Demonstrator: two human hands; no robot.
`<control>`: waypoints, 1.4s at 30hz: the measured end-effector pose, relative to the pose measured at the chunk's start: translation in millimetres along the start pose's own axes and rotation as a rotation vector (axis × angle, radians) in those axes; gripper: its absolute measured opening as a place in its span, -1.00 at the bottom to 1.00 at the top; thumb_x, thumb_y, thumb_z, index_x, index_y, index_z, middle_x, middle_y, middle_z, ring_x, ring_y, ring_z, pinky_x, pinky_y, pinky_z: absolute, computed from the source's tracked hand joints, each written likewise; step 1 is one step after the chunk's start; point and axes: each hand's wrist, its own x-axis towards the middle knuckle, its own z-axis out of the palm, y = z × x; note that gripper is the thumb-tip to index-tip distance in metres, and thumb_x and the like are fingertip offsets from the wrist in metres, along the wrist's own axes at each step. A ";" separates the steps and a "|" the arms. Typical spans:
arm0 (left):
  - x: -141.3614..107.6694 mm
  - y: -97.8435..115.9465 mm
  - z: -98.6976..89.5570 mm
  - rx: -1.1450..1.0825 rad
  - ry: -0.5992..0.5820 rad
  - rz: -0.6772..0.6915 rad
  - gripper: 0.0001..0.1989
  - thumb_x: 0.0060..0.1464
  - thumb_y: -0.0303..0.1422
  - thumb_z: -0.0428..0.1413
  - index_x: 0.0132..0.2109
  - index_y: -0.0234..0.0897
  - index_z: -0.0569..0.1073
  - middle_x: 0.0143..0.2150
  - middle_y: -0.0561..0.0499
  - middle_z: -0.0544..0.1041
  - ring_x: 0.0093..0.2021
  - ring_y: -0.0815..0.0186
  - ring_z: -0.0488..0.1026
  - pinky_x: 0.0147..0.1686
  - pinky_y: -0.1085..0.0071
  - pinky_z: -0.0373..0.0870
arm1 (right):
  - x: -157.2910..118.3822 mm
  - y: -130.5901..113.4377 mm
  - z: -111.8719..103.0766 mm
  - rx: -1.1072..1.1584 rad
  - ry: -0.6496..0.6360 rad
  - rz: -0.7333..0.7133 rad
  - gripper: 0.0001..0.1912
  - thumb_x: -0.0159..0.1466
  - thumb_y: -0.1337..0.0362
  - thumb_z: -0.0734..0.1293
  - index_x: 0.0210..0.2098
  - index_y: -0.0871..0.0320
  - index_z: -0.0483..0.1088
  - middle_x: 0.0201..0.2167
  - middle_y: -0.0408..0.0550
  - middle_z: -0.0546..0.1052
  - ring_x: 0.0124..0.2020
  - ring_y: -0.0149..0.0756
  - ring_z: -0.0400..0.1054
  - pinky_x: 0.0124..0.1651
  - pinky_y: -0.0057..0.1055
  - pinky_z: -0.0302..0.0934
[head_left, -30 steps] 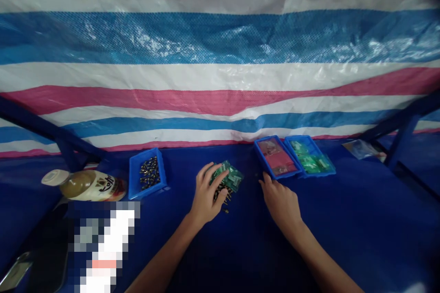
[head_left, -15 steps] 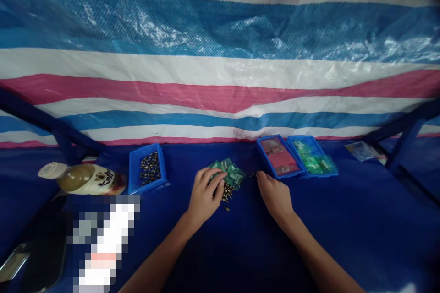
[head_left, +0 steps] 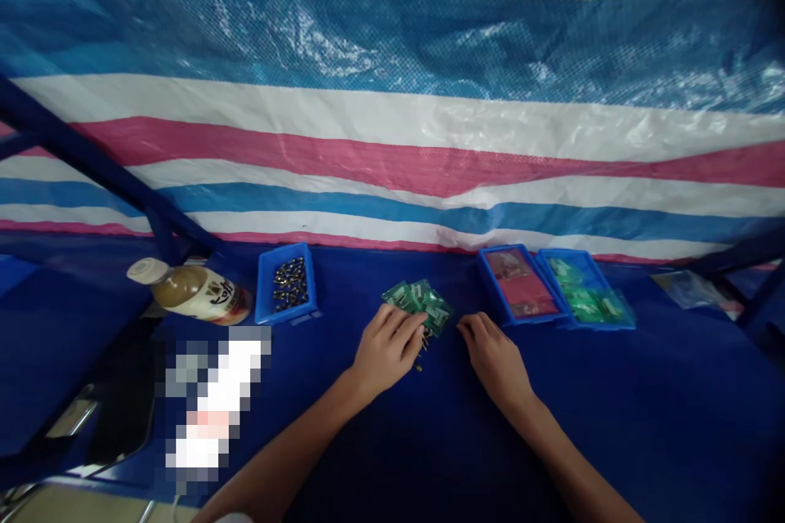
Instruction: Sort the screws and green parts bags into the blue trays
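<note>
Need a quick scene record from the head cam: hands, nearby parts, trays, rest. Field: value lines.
left hand: fingers on green packets, small brass parts by the fingertips
right hand: on blue tabletop, nothing visibly held, near blue tray of red packets
other trays: blue tray of brass-and-dark parts; blue tray of green packets
rest: bottle with white cap; clear plastic bag; striped tarp
</note>
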 end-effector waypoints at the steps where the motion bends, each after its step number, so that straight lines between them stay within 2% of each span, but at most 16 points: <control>1: -1.0 2.0 0.0 0.006 -0.007 0.035 -0.77 0.23 -0.43 0.07 0.02 -0.26 0.46 -0.25 -0.04 0.56 -0.25 0.25 0.45 -0.15 0.23 0.46 | -1.3 -4.3 -1.3 0.071 -0.011 0.008 -0.71 0.43 0.15 0.11 -0.23 0.15 0.36 -0.31 -0.01 0.48 -0.30 -0.25 0.43 -0.28 -0.40 0.25; 3: -3.6 6.9 0.9 0.016 -0.021 0.098 -0.77 0.21 -0.33 0.13 -0.01 -0.28 0.47 -0.27 -0.05 0.56 -0.24 0.23 0.45 -0.16 0.23 0.47 | -5.2 -15.2 -3.5 0.218 -0.044 0.023 -0.73 0.42 0.12 0.12 -0.20 0.14 0.34 -0.34 -0.05 0.49 -0.35 -0.30 0.43 -0.28 -0.42 0.30; 6: -7.0 14.1 3.9 0.018 -0.038 0.122 -0.73 0.16 -0.20 0.18 -0.10 -0.31 0.49 -0.30 -0.06 0.55 -0.23 0.20 0.44 -0.17 0.22 0.48 | -13.0 -31.6 -3.8 0.414 -0.112 0.047 -0.73 0.42 0.10 0.12 -0.20 0.13 0.32 -0.47 -0.15 0.46 -0.49 -0.37 0.40 -0.42 -0.50 0.30; 8: -8.1 17.7 5.6 0.011 -0.058 0.101 -0.77 0.19 -0.21 0.15 -0.16 -0.31 0.48 -0.31 -0.06 0.56 -0.24 0.22 0.45 -0.17 0.24 0.48 | -17.3 -37.8 -2.2 0.512 -0.130 0.068 -0.73 0.41 0.08 0.14 -0.23 0.13 0.31 -0.49 -0.16 0.44 -0.51 -0.38 0.39 -0.45 -0.51 0.30; 12: -7.7 21.5 5.6 -0.006 -0.088 0.051 -0.85 0.24 -0.29 0.10 -0.19 -0.29 0.47 -0.33 -0.03 0.57 -0.25 0.26 0.47 -0.18 0.28 0.49 | -19.1 -37.0 0.1 0.637 -0.126 0.119 -0.74 0.38 0.06 0.20 -0.23 0.13 0.31 -0.45 -0.14 0.45 -0.45 -0.36 0.41 -0.37 -0.48 0.33; 18: -0.9 19.3 -0.9 -0.017 -0.035 0.069 -0.88 0.24 -0.37 0.05 -0.17 -0.27 0.47 -0.28 -0.02 0.59 -0.24 0.28 0.48 -0.15 0.28 0.47 | -16.9 -30.5 -2.8 0.648 -0.149 0.125 -0.75 0.35 0.06 0.24 -0.24 0.12 0.35 -0.46 -0.13 0.46 -0.45 -0.35 0.39 -0.34 -0.46 0.31; 22: 10.7 -7.8 -19.6 0.274 0.046 0.014 -0.86 0.23 -0.31 0.06 -0.27 -0.22 0.46 -0.33 0.03 0.55 -0.26 0.31 0.45 -0.18 0.33 0.43 | -15.3 -27.8 -5.1 0.574 -0.128 0.116 -0.75 0.34 0.06 0.25 -0.25 0.12 0.37 -0.41 -0.11 0.50 -0.46 -0.35 0.38 -0.32 -0.44 0.28; 25: 15.1 -46.4 -51.8 0.460 0.150 -0.153 -0.83 0.24 -0.31 0.05 -0.32 -0.24 0.44 -0.36 -0.05 0.52 -0.25 0.20 0.41 -0.16 0.22 0.37 | -13.3 -25.0 -5.9 0.511 -0.101 0.109 -0.76 0.35 0.08 0.25 -0.21 0.12 0.38 -0.41 -0.11 0.52 -0.44 -0.34 0.40 -0.34 -0.45 0.26; 28: 10.2 -85.3 -89.0 0.604 0.243 -0.341 -0.74 0.27 -0.27 0.00 -0.36 -0.27 0.42 -0.40 -0.14 0.46 -0.24 0.06 0.35 -0.18 0.12 0.29 | -11.9 -22.8 -6.1 0.409 -0.093 0.070 -0.76 0.36 0.09 0.23 -0.20 0.12 0.41 -0.43 -0.12 0.53 -0.45 -0.33 0.41 -0.47 -0.48 0.21; 31: 2.4 -107.5 -111.0 0.756 0.247 -0.519 -0.65 0.25 -0.15 0.01 -0.43 -0.25 0.39 -0.48 -0.12 0.41 -0.33 0.05 0.33 -0.33 0.20 0.23 | -11.0 -21.4 -5.1 0.351 -0.100 0.025 -0.76 0.37 0.10 0.22 -0.23 0.12 0.43 -0.47 -0.13 0.51 -0.49 -0.34 0.39 -0.51 -0.48 0.16; 33: 1.0 -108.9 -112.1 0.832 0.211 -0.567 -0.63 0.25 -0.11 0.02 -0.43 -0.24 0.39 -0.48 -0.10 0.42 -0.34 0.08 0.34 -0.36 0.26 0.21 | -10.8 -20.4 -3.6 0.326 -0.110 -0.018 -0.77 0.38 0.13 0.22 -0.24 0.11 0.43 -0.47 -0.14 0.50 -0.49 -0.36 0.38 -0.48 -0.47 0.19; 35: 3.5 -100.5 -103.7 0.846 0.172 -0.515 -0.65 0.26 -0.13 0.01 -0.41 -0.25 0.40 -0.45 -0.07 0.44 -0.32 0.12 0.36 -0.34 0.29 0.24 | -11.2 -19.3 -1.1 0.306 -0.130 -0.084 -0.79 0.39 0.15 0.22 -0.24 0.11 0.43 -0.43 -0.14 0.49 -0.46 -0.37 0.38 -0.42 -0.46 0.22; 37: 7.7 -84.8 -89.4 0.773 0.110 -0.366 -0.68 0.29 -0.20 0.00 -0.40 -0.26 0.41 -0.46 -0.04 0.44 -0.32 0.17 0.38 -0.28 0.32 0.27 | -12.5 -19.0 1.9 0.287 -0.158 -0.173 -0.81 0.38 0.16 0.24 -0.21 0.10 0.43 -0.39 -0.11 0.48 -0.41 -0.35 0.39 -0.35 -0.44 0.26; 40: 11.5 -56.3 -65.5 0.577 -0.092 -0.108 -0.71 0.31 -0.25 -0.01 -0.37 -0.26 0.43 -0.45 0.01 0.44 -0.35 0.26 0.41 -0.30 0.36 0.30 | -16.1 -21.9 6.8 0.253 -0.213 -0.328 -0.83 0.36 0.18 0.28 -0.14 0.08 0.44 -0.29 -0.07 0.49 -0.29 -0.31 0.40 -0.21 -0.39 0.31; 42: 10.5 -39.7 -52.5 0.452 -0.208 -0.006 -0.74 0.31 -0.22 -0.01 -0.30 -0.24 0.45 -0.41 0.02 0.45 -0.39 0.30 0.43 -0.38 0.40 0.29 | -19.1 -25.6 10.1 0.221 -0.253 -0.421 -0.82 0.35 0.20 0.29 -0.08 0.06 0.44 -0.21 -0.04 0.49 -0.22 -0.29 0.40 -0.15 -0.35 0.32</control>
